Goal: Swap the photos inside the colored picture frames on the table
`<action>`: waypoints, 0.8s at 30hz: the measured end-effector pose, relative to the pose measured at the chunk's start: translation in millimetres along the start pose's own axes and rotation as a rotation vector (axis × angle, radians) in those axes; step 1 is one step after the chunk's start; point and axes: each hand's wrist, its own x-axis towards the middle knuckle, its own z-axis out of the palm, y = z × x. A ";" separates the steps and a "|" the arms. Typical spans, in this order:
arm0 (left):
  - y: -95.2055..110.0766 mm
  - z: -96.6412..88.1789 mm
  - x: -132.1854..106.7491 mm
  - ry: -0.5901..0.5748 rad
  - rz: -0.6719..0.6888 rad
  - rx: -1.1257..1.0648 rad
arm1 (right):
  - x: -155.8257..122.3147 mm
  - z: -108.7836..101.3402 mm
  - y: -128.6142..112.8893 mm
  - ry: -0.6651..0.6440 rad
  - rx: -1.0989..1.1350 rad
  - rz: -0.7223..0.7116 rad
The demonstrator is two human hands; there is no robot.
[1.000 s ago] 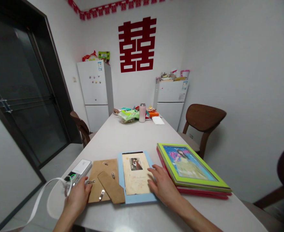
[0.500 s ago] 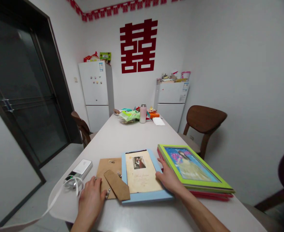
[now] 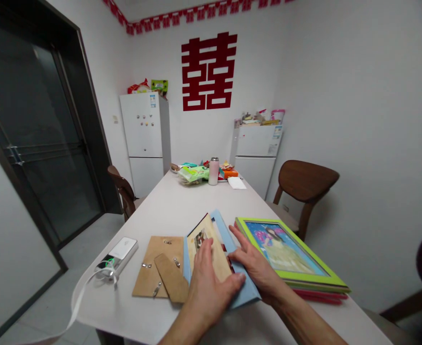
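A light blue picture frame (image 3: 245, 294) lies face down near the table's front edge, with a beige printed card (image 3: 214, 249) on its back, tilted up on its right side. My left hand (image 3: 208, 287) lies flat on the card, fingers stretched out. My right hand (image 3: 254, 266) grips the frame's right edge and raises it, thumb on the card. Left of the frame a brown backing board (image 3: 153, 273) with a stand flap and metal clips lies flat.
A green-framed picture (image 3: 286, 251) tops a stack of frames at right. A white power bank (image 3: 119, 253) with a white cable lies at left. Snacks and a pink bottle (image 3: 214, 171) sit at the far end. Brown chairs (image 3: 304, 184) flank the table (image 3: 182, 206); two white fridges stand behind.
My left hand has left the backing board and moved right onto the card. My right hand has tipped the frame's right side up. The frame slid a little to the right.
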 end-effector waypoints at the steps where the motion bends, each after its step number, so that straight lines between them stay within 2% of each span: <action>1: 4.1 3.6 2.6 0.021 -0.007 0.001 | -1.5 1.4 0.4 -0.013 0.005 0.004; 4: 9.5 -4.0 8.4 0.069 -0.012 0.024 | -3.3 1.0 5.9 -0.071 0.053 0.017; 8: 8.2 -43.6 9.0 0.152 -0.087 -0.051 | 5.0 -8.4 20.7 -0.051 -0.026 0.027; 11: -5.1 -77.9 3.9 0.228 -0.195 -0.216 | 15.9 -19.7 38.9 0.008 -0.347 0.005; 14: -31.4 -101.2 -4.3 0.205 -0.339 -0.384 | 22.7 -28.2 60.0 0.062 -0.777 -0.076; 18: -64.4 -108.6 -13.1 0.213 -0.465 -0.465 | 22.4 -27.2 80.0 0.049 -1.097 -0.157; 24: -80.0 -101.2 -10.3 0.146 -0.465 -0.482 | 16.7 -18.4 87.6 0.032 -1.242 -0.189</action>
